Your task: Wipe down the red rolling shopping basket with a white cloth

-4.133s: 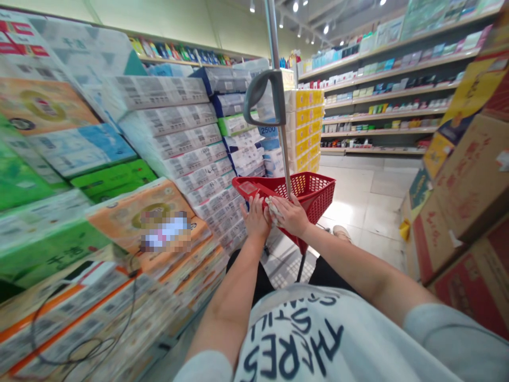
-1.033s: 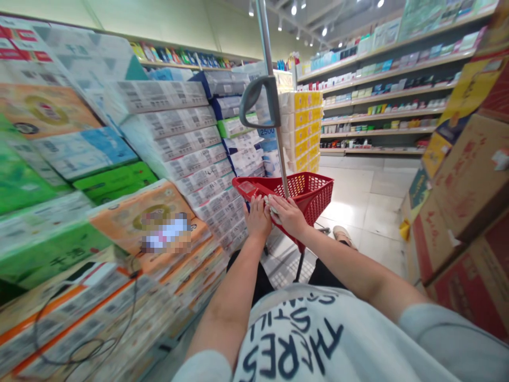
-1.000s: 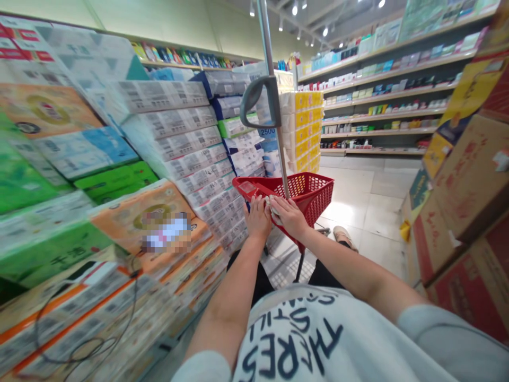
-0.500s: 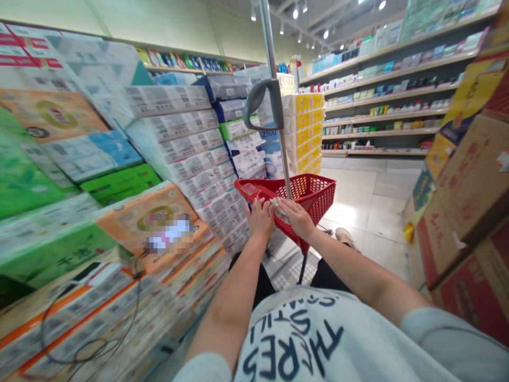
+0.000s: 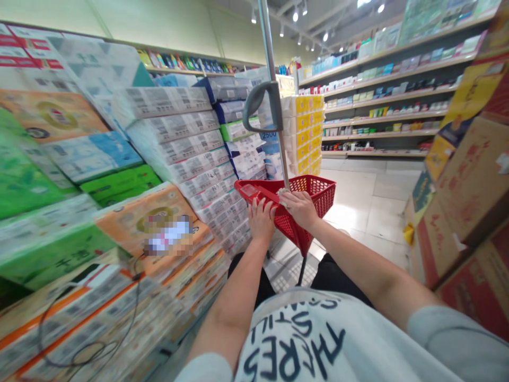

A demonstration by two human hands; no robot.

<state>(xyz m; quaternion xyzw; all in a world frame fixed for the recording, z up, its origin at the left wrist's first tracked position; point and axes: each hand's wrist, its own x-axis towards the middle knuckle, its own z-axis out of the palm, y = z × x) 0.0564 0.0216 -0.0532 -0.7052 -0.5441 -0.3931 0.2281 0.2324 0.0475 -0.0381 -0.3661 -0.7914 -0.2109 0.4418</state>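
Observation:
A red plastic shopping cart (image 5: 318, 193) with perforated sides stands in front of me. My left hand (image 5: 261, 220) grips its red handle (image 5: 249, 190), fingers curled over the near edge. Close beside it, my right hand (image 5: 300, 207) presses a small crumpled whitish cloth (image 5: 282, 196) on the red rim, near the foot of a metal pole (image 5: 284, 164). Most of the cloth is hidden under the fingers. A grey loop grip (image 5: 262, 109) is fixed to the pole higher up, with neither hand on it.
Stacked tissue packs (image 5: 191, 143) rise at my left. A blurred phone-like screen (image 5: 170, 233) and a black cable (image 5: 137, 286) lie on the packs. Cardboard boxes (image 5: 461, 180) are piled at my right. Product shelves (image 5: 389, 116) stand beyond the tiled floor (image 5: 358, 196).
My right hand has slid forward and right along the red rim with the cloth, away from my left hand. The left hand stays on the handle with its fingers slightly shifted.

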